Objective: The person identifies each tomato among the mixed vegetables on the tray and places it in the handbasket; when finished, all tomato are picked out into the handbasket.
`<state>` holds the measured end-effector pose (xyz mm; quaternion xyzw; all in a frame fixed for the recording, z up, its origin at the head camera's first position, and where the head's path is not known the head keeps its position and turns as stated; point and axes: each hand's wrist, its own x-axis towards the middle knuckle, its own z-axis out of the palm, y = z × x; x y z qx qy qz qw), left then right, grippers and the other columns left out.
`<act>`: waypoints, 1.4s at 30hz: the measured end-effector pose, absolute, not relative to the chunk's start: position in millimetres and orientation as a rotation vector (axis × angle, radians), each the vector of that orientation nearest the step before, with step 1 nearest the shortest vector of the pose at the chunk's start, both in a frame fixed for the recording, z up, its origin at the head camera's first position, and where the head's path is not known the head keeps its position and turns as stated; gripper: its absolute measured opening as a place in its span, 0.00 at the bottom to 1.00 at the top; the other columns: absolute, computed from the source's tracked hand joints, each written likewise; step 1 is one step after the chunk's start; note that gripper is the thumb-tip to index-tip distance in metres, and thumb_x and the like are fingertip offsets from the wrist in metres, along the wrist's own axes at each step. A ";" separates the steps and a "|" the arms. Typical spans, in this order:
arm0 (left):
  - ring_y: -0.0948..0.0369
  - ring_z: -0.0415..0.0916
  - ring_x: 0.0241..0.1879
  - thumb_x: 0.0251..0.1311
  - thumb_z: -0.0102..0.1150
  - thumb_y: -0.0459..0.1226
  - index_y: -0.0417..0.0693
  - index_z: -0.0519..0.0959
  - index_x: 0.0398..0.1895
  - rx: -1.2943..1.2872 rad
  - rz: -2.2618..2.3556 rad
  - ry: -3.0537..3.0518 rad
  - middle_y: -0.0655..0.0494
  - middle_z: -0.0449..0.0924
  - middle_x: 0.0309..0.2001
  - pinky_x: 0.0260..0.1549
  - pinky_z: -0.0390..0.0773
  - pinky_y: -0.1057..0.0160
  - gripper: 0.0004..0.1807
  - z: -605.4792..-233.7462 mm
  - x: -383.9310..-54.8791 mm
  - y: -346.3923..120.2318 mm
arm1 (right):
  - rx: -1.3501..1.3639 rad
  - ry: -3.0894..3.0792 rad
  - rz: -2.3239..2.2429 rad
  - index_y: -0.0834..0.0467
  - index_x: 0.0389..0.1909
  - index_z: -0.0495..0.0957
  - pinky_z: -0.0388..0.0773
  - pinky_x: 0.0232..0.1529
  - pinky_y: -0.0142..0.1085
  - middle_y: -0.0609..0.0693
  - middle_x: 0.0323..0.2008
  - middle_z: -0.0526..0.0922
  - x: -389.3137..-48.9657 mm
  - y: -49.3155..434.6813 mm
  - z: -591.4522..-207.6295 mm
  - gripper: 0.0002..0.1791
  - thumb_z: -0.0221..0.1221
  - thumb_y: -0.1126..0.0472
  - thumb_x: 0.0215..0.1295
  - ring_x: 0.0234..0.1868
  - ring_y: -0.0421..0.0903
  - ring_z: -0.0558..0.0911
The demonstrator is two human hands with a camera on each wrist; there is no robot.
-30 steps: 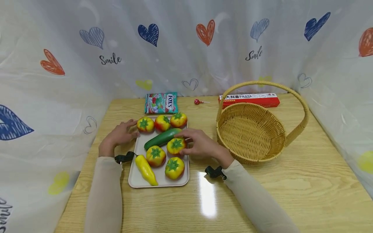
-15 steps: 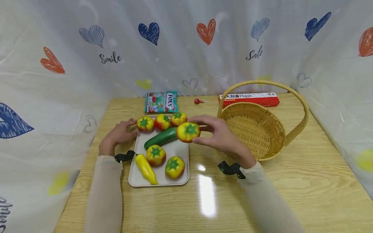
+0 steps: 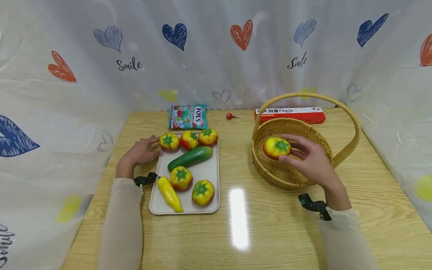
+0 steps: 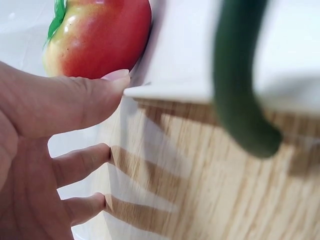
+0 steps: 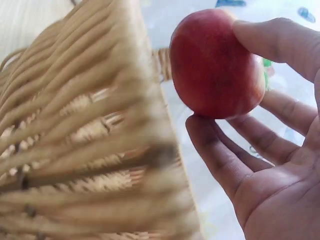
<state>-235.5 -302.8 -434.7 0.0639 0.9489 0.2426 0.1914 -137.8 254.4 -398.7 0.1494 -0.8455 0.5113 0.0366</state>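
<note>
Right hand (image 3: 308,157) has one fruit (image 3: 274,148) pinched, basket (image 3: 270,175) right under it; left hand's (image 3: 140,153) loosely open, tray (image 3: 210,168) beside it still has five fruits (image 3: 202,194), cucumber (image 3: 190,158), pepper (image 3: 170,194).

"FOX'S" stood on the teal bag (image 3: 183,117); "PASTA", beside Chinese characters, ran along the red-and-white box (image 3: 308,116); "Smile" repeated on the pale curtain (image 3: 202,67).

Bright light leaves white glare on the desk (image 3: 276,228); the left hand (image 4: 35,145) casts shadows; the right wrist view blurs the basket (image 5: 115,75).
</note>
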 end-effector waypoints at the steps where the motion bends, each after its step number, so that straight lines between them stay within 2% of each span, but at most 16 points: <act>1: 0.24 0.37 0.85 0.79 0.61 0.47 0.40 0.59 0.87 0.176 0.679 2.666 0.33 0.43 0.89 0.79 0.46 0.21 0.41 -434.5 -235.2 -302.6 | 0.452 -2.602 1.558 0.56 0.73 0.79 0.80 0.61 0.21 0.60 0.69 0.81 -137.8 256.3 -400.9 0.33 0.75 0.67 0.68 0.62 0.34 0.84; 5: 0.24 0.39 0.85 0.79 0.61 0.47 0.40 0.59 0.87 0.169 0.681 2.666 0.33 0.43 0.89 0.79 0.48 0.21 0.42 -434.1 -234.6 -303.1 | 0.426 -2.639 1.524 0.58 0.73 0.79 0.81 0.60 0.21 0.61 0.70 0.81 -141.5 253.9 -407.7 0.33 0.75 0.65 0.68 0.64 0.52 0.86; 8: 0.24 0.41 0.85 0.79 0.61 0.47 0.41 0.59 0.87 0.170 0.684 2.667 0.33 0.43 0.89 0.79 0.50 0.22 0.42 -435.1 -234.8 -303.7 | 0.396 -2.671 1.514 0.59 0.73 0.79 0.82 0.61 0.26 0.62 0.70 0.81 -146.1 247.4 -410.5 0.33 0.76 0.65 0.68 0.66 0.63 0.85; 14: 0.25 0.38 0.86 0.79 0.60 0.46 0.40 0.60 0.87 0.185 0.684 2.674 0.32 0.45 0.88 0.81 0.46 0.22 0.41 -437.6 -236.0 -303.8 | 0.336 -2.740 1.475 0.61 0.72 0.79 0.86 0.61 0.43 0.64 0.70 0.82 -157.6 237.4 -418.4 0.33 0.76 0.63 0.68 0.65 0.66 0.86; 18: 0.25 0.36 0.86 0.79 0.60 0.45 0.40 0.60 0.86 0.182 0.683 2.679 0.32 0.46 0.88 0.81 0.44 0.22 0.40 -437.2 -235.8 -303.7 | 0.316 -2.846 1.371 0.61 0.75 0.76 0.83 0.67 0.57 0.65 0.73 0.79 -164.2 236.2 -423.7 0.36 0.75 0.61 0.69 0.68 0.69 0.84; 25: 0.25 0.36 0.86 0.79 0.60 0.46 0.41 0.60 0.87 0.178 0.679 2.679 0.33 0.46 0.88 0.81 0.44 0.22 0.41 -435.6 -234.5 -302.5 | 0.311 -2.913 1.282 0.61 0.78 0.73 0.79 0.71 0.64 0.68 0.77 0.74 -164.8 239.2 -424.3 0.39 0.75 0.60 0.69 0.71 0.74 0.79; 30: 0.26 0.37 0.86 0.78 0.60 0.46 0.40 0.59 0.87 0.184 0.687 2.678 0.33 0.45 0.88 0.81 0.46 0.23 0.41 -436.2 -234.9 -302.7 | 0.313 -2.841 1.295 0.57 0.78 0.75 0.79 0.71 0.60 0.66 0.74 0.79 -153.9 240.6 -415.4 0.39 0.76 0.53 0.69 0.71 0.70 0.80; 33: 0.26 0.37 0.86 0.79 0.60 0.46 0.40 0.59 0.87 0.186 0.687 2.679 0.32 0.45 0.88 0.81 0.45 0.23 0.41 -437.3 -235.7 -302.6 | 0.349 -2.763 1.411 0.55 0.78 0.76 0.81 0.72 0.42 0.62 0.73 0.81 -146.2 240.7 -410.2 0.38 0.76 0.53 0.69 0.73 0.63 0.81; 37: 0.26 0.38 0.86 0.78 0.60 0.46 0.40 0.59 0.87 0.197 0.679 2.686 0.31 0.46 0.88 0.81 0.46 0.24 0.41 -436.6 -236.0 -302.7 | 0.482 -2.583 1.694 0.57 0.77 0.77 0.79 0.69 0.27 0.62 0.73 0.81 -138.5 238.5 -405.0 0.35 0.75 0.64 0.69 0.73 0.53 0.83; 40: 0.27 0.39 0.86 0.78 0.60 0.45 0.39 0.59 0.87 0.195 0.686 2.687 0.31 0.46 0.88 0.82 0.47 0.24 0.40 -434.7 -234.9 -302.9 | 0.640 -2.437 1.890 0.62 0.76 0.76 0.80 0.70 0.31 0.61 0.73 0.81 -134.4 234.3 -401.9 0.35 0.71 0.73 0.68 0.72 0.48 0.84; 42: 0.27 0.39 0.86 0.78 0.60 0.44 0.39 0.59 0.87 0.193 0.693 2.686 0.30 0.46 0.88 0.82 0.47 0.24 0.40 -433.6 -234.2 -302.6 | 0.745 -2.365 1.981 0.65 0.76 0.75 0.80 0.71 0.33 0.59 0.73 0.82 -132.1 230.1 -400.6 0.35 0.70 0.75 0.68 0.72 0.45 0.83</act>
